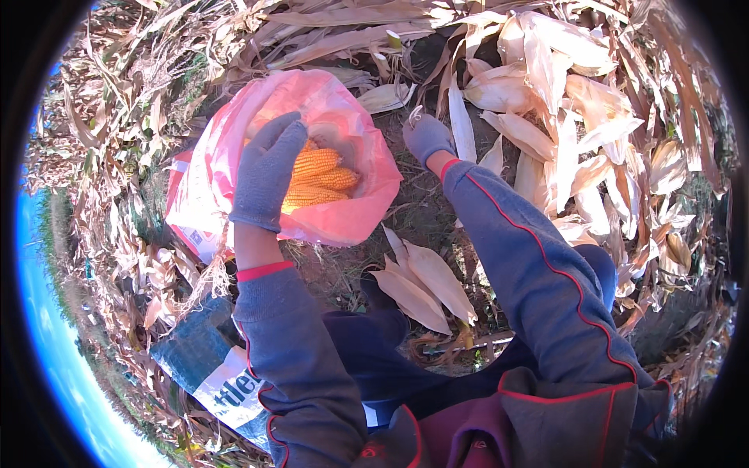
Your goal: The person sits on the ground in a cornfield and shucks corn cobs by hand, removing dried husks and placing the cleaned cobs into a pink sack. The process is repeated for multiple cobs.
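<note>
My left hand (270, 173), in a grey knit glove, is over the mouth of a pink woven sack (351, 218). Its fingers are stretched out, and I see nothing in them. Under and beside that hand, several bare yellow corn cobs (316, 164) lie inside the sack; the hand covers part of them. My right hand (429, 139), gloved alike, is closed to the right of the sack, above the ground. A small pale curved bit sticks out at its fingertips, too small to name. Near this hand stands a heap of corn ears in dry husks (523, 93).
Loose dry husks (425, 281) lie on the soil between my legs and the sack. At the lower left is a blue-and-white bag (226, 386). Dry corn stalks and leaves (343, 19) cover the ground beyond and on both sides.
</note>
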`<control>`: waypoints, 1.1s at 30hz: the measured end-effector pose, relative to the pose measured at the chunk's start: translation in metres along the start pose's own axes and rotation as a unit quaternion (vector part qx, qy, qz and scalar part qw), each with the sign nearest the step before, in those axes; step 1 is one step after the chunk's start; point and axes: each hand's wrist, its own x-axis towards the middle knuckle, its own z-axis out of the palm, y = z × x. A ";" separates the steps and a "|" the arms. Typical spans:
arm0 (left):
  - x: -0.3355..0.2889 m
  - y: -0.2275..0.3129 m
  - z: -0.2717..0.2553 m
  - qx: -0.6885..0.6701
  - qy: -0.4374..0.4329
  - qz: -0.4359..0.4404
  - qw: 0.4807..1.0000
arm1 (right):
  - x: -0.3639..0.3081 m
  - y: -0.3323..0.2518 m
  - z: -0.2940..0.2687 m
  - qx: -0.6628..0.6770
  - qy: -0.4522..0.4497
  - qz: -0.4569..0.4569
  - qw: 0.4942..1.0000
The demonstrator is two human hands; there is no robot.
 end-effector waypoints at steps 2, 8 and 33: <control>-0.001 -0.003 0.005 0.032 -0.021 0.032 0.999 | -0.038 -0.042 -0.013 0.055 0.036 -0.128 0.990; -0.016 -0.017 0.018 0.431 -0.202 0.020 0.879 | 0.013 -0.071 0.023 0.065 -0.061 -0.250 0.964; -0.079 0.035 0.161 0.352 -0.265 0.307 0.843 | -0.264 0.285 -0.076 -0.320 -0.403 -0.004 0.858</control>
